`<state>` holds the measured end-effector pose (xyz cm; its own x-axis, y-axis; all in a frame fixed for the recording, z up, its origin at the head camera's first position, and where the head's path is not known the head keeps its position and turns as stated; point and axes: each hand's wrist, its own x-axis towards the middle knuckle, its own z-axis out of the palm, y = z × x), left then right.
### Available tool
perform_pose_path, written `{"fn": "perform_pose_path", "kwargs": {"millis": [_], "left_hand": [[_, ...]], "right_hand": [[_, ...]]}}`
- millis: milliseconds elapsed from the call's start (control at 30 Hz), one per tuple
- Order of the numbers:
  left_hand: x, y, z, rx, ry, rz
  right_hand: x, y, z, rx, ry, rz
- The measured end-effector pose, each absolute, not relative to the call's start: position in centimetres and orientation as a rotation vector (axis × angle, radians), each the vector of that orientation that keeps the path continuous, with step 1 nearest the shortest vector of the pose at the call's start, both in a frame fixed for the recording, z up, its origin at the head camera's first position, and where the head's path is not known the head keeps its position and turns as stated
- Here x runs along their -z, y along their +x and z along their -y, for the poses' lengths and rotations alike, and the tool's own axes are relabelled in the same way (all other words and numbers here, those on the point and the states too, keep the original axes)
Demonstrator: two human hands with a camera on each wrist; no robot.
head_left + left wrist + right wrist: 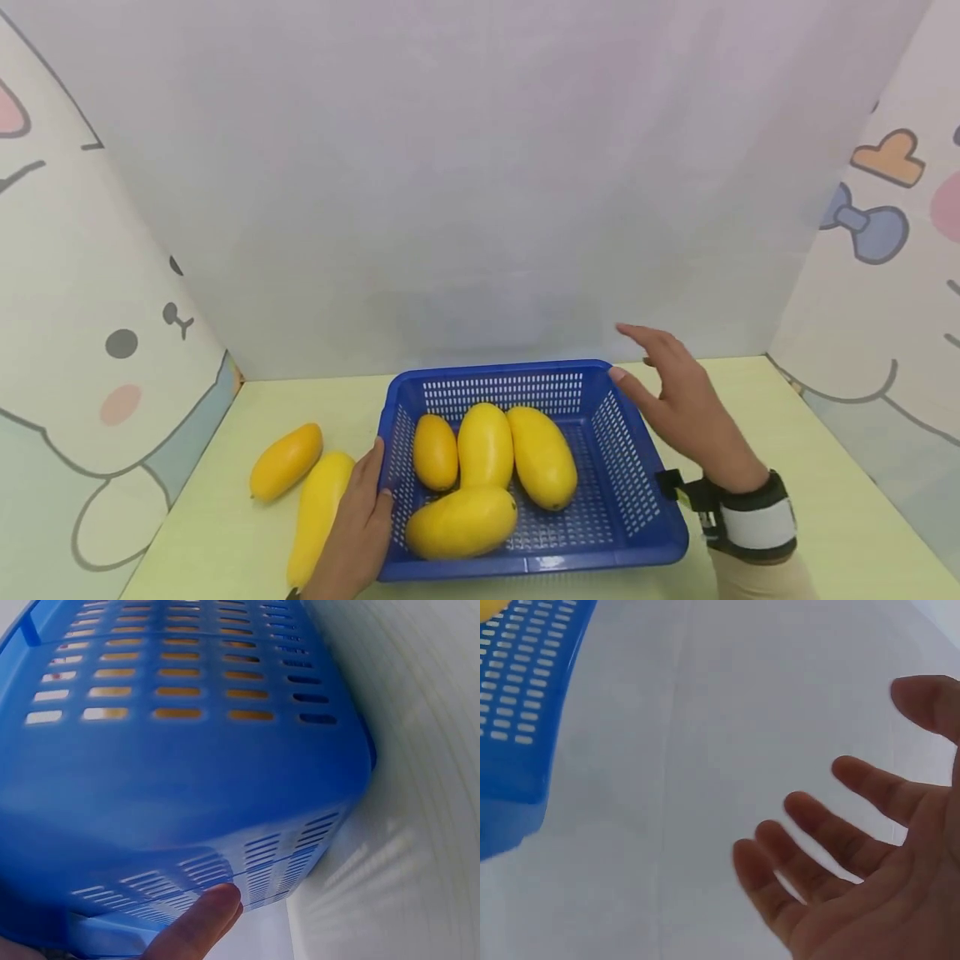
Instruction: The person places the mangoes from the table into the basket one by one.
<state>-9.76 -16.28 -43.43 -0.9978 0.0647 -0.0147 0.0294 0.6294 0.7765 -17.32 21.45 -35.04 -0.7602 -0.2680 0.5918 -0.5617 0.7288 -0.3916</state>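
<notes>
A blue plastic basket (570,562) with slotted walls stands on the table with several mangoes in it. One mango is small and orange-yellow (435,452); a large yellow mango (461,522) lies crosswise in front. My left hand (356,525) is at the basket's left side, its fingers straight along the outer wall and its thumb at the rim. A finger (199,922) shows against the slotted wall in the left wrist view. Above the basket's right rim, my right hand (682,400) is raised with spread fingers and holds nothing; its bare palm shows in the right wrist view.
Left of the basket, an orange-yellow mango (287,461) and a longer yellow mango (318,508) lie on the pale yellow-green table (202,517). A white backdrop (480,183) rises behind, with cartoon-printed panels (97,333) on both sides.
</notes>
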Motion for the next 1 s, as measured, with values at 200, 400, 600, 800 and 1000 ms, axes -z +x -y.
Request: {"fn": "perform_pose_path", "kwargs": {"millis": [200,400,600,800,1000], "left_hand": [[43.4,-9.8,16.3,-1.304,0.014,-2.773],[43.3,-9.8,16.2,-1.297,-0.002,-2.762],[43.5,-9.9,16.1,-1.304,0.002,-2.759],[43.5,-9.8,16.0,-1.290,-0.007,-2.750],[43.4,-9.9,16.0,-1.298,-0.004,-2.753]], "right_hand": [[35.5,-17.9,-24.1,-0.746,0.446,2.638],[36.4,-18.6,-24.8,-0.703,0.387,2.718],[37.2,-18.9,-25.0,-0.690,0.357,2.761],[37.7,-19.2,-25.1,-0.684,0.322,2.807],[38.3,-19.7,-24.9,-0.676,0.302,2.877]]}}
